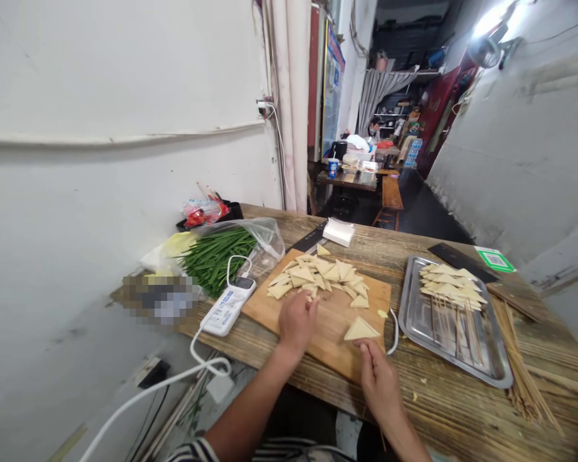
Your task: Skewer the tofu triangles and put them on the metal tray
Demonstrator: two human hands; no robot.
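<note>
On a wooden cutting board [328, 317] lies a loose pile of pale, thin triangles [313, 273], which look like cut tofu sheet. At the pile's near edge, my left hand [296, 321] has its fingers pinched around one triangle, largely hidden by them. My right hand [379, 378] is closed on a thin bamboo skewer, whose lower end pokes out beneath the fist. A triangle stack [361, 329] sits at that skewer's upper end, just above the board's right part. Finished-looking skewers of folded triangles [450, 287] rest on a metal tray [409, 314] to the right.
Loose bamboo skewers [523, 366] lie beside the tray. A cleaver [311, 239] and white paper stack [338, 232] are behind the board. Left are a white power strip [228, 308], its cable, and bagged green chives [216, 253]. A person [374, 127] is far back.
</note>
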